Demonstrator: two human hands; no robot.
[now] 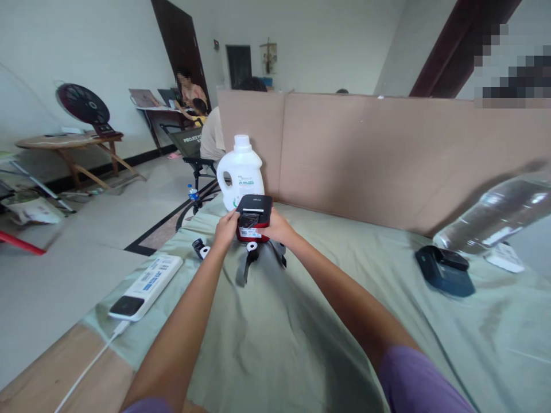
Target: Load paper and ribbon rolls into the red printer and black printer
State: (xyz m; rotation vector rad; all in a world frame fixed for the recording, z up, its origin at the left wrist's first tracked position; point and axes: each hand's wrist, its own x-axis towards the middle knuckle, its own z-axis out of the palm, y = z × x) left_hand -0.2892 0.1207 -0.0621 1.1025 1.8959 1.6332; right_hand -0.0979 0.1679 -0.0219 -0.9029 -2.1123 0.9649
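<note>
Both my hands hold a small black-and-red device (253, 202) that looks like a label printer, just above the cloth. My left hand (226, 229) is closed on its left side, and my right hand (278, 227) grips the right side. A white sticker shows on its near face. Right below it is a small white-ended roll (252, 246) with a dark strip trailing from it. Another dark roll (200, 248) rests beside my left forearm. Behind the device a large white detergent jug (246, 172) stands upright. Dark parts partly hidden by my right wrist cannot be made out.
A cardboard panel (365, 155) stands along the back of the cloth-covered surface (327, 275). On the left lies a white power bank (148, 287) with a cable. To the right are a clear plastic bottle (495, 212) and a dark device (445, 272). People sit beyond the panel.
</note>
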